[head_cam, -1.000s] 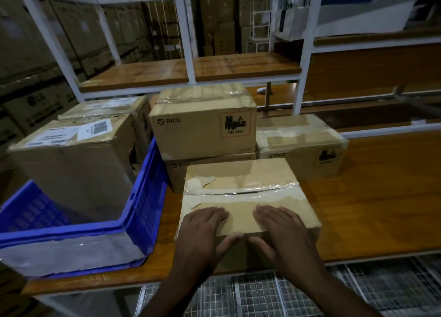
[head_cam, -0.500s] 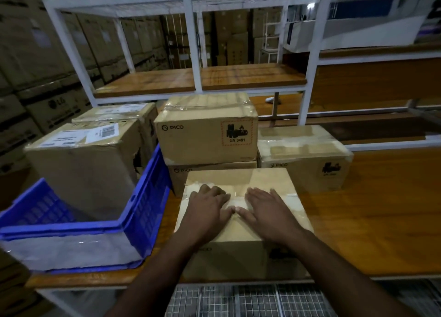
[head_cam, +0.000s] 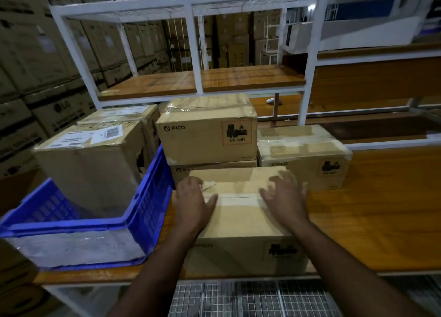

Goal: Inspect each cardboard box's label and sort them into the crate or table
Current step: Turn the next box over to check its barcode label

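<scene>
A taped PICO cardboard box (head_cam: 238,223) lies at the wooden table's front edge. My left hand (head_cam: 192,203) rests flat on the left part of its top. My right hand (head_cam: 286,197) is spread over the right part of the top, its fingers blurred. Behind stand a PICO box with a UN 3481 label (head_cam: 206,135) stacked on another PICO box (head_cam: 212,171), and a third PICO box (head_cam: 303,157) to their right. A blue crate (head_cam: 148,204) on the left holds a box with a white shipping label (head_cam: 90,159).
The wooden table (head_cam: 372,211) stretches to the right of the boxes. A white metal shelf frame (head_cam: 195,54) with wooden shelves rises behind them. Another labelled box (head_cam: 119,115) sits behind the crate. Stacked cartons (head_cam: 43,61) fill the left wall. Wire mesh (head_cam: 250,297) lies below the table.
Both hands slid from the box's near edge up across its top, then spread apart toward its left and right sides. The box itself stays in place.
</scene>
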Motion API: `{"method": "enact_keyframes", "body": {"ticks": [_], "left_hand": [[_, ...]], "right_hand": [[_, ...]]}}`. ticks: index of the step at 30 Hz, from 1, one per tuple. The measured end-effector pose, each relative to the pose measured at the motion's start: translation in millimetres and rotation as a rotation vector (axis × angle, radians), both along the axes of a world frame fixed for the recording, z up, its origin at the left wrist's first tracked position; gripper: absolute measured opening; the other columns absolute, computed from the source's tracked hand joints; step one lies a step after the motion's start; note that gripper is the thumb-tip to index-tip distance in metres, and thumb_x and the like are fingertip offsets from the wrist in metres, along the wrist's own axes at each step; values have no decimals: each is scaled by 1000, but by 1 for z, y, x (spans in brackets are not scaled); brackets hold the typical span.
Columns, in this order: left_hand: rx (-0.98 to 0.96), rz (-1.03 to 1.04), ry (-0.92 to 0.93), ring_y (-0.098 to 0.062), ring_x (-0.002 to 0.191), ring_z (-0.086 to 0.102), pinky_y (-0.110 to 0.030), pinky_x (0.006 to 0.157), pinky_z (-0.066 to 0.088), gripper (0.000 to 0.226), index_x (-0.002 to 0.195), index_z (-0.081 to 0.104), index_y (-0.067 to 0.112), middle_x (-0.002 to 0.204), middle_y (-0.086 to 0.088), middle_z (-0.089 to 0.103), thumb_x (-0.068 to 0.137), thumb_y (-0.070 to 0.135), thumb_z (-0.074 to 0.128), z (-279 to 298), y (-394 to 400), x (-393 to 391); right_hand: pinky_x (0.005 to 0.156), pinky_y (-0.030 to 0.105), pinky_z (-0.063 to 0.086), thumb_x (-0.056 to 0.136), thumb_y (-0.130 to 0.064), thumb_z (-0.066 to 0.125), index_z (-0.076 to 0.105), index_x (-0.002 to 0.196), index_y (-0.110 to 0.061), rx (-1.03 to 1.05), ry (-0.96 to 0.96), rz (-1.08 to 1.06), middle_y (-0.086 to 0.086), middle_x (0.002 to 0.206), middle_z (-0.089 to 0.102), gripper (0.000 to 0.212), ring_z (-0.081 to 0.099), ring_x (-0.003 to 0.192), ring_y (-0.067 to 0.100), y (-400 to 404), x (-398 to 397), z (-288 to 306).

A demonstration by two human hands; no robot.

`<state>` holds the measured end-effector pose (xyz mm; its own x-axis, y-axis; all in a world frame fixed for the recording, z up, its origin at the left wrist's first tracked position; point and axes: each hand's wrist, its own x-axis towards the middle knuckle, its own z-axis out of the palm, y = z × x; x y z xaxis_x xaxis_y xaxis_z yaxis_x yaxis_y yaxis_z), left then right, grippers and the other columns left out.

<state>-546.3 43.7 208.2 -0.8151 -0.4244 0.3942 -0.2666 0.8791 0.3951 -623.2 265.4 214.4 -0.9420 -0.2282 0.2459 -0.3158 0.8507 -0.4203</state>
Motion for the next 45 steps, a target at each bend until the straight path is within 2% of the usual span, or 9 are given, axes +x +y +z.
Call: {"method": "enact_keyframes", "body": {"ticks": [3,5,15,23,27,31,37,42,45], "left_hand": [[277,143,-86,-29,127,50,-44,97,49,78,143,41,16,143,-9,47,84,59,68,0,-10,7],[365,124,-169,-28,119,57,-41,88,51,73,142,42,17,137,-8,56,87,61,63,2,-13,11],[551,37,320,-13,106,56,-35,85,51,69,124,41,27,120,9,54,74,49,83,9,12,65],[542,43,339,-20,111,53,-19,74,41,86,126,36,18,119,4,45,64,38,92,-7,17,78],[358,-74,328,-15,139,32,-36,105,38,125,154,17,27,152,2,29,57,46,93,7,10,80],[-103,-218,237,-18,153,9,-56,121,16,108,153,31,30,162,2,24,64,60,84,30,16,74],[-201,-238,121,-9,147,29,-65,119,9,77,142,52,31,150,12,49,79,74,61,23,22,74],[-272,-203,90,-12,145,36,-65,119,-5,73,137,57,27,145,11,54,83,76,53,25,32,73],[-265,-234,33,-12,144,38,-53,124,8,74,140,53,25,148,5,53,84,72,51,30,38,67]], "right_hand": [[101,46,44,87,-47,66,42,138,-15,-166,-182,-146,10,143,47,65,43,131,30,14,-4,2],[84,41,52,87,-44,68,41,135,-16,-237,-257,-108,8,128,59,62,58,112,28,21,-3,5],[98,41,44,81,-40,76,13,154,-29,-599,89,-68,3,153,31,98,37,136,23,43,38,9],[84,36,50,70,-24,86,-2,153,-39,-521,67,-82,4,150,24,122,41,129,26,53,51,-1],[95,51,50,63,-28,90,-6,154,-38,-358,171,-94,4,147,20,133,34,133,30,51,60,5],[116,62,16,59,-41,89,19,154,-27,-19,365,23,6,159,18,119,7,150,24,45,64,25],[111,71,9,66,-50,83,54,136,-23,213,386,130,-4,142,54,80,41,138,14,30,68,32],[118,61,7,74,-49,77,53,138,-18,220,360,202,-1,143,53,75,43,137,13,18,71,32],[120,51,12,79,-47,73,50,141,-20,181,329,254,-2,145,51,72,40,139,11,10,69,32]]}}
